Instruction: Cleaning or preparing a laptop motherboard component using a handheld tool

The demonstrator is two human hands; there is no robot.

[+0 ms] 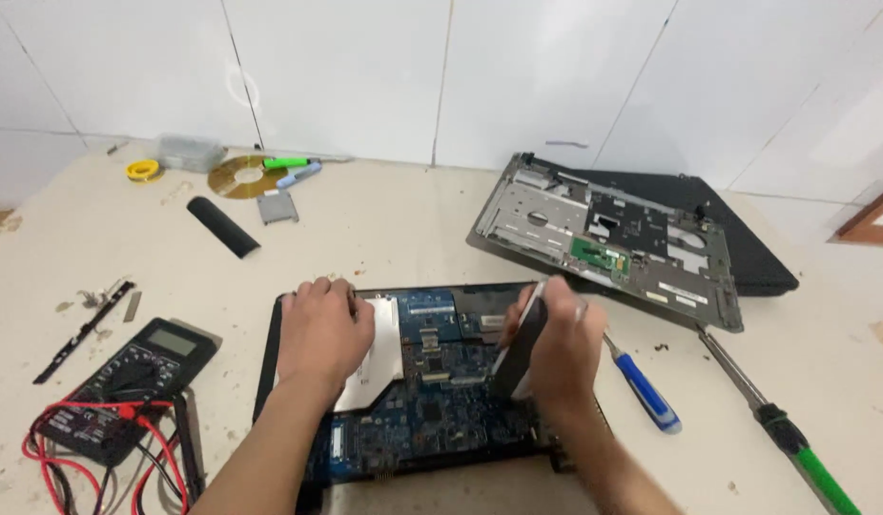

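Laptop base [432,401], opened so its blue circuit board shows, lies on the worktop [394,229] under both hands. Left hand [319,329] rests flat on it with fingers together, palm down on the silver drive [373,367] at the base's left half. Right hand [556,348] is closed around a flat dark drive [521,348], holding it tilted on edge above the board's right side, just beside the left hand. Just right of the right hand lies a blue-handled screwdriver [644,386], and farther right a longer green-handled screwdriver [785,429]. Beyond the right hand, away from the person, the grey palm-rest cover [604,238] lies upside down, overlapping a black panel [747,248]. Left of the left hand sits a black multimeter [127,386] with red and black leads [60,448] coiled about it, and a thin black strip [84,329] lies just beyond that. Far beyond the left hand, near the wall, are a black bar [222,227], a gold disc [243,176], a green marker [287,163], a yellow roll [144,170] and a clear box [189,151].
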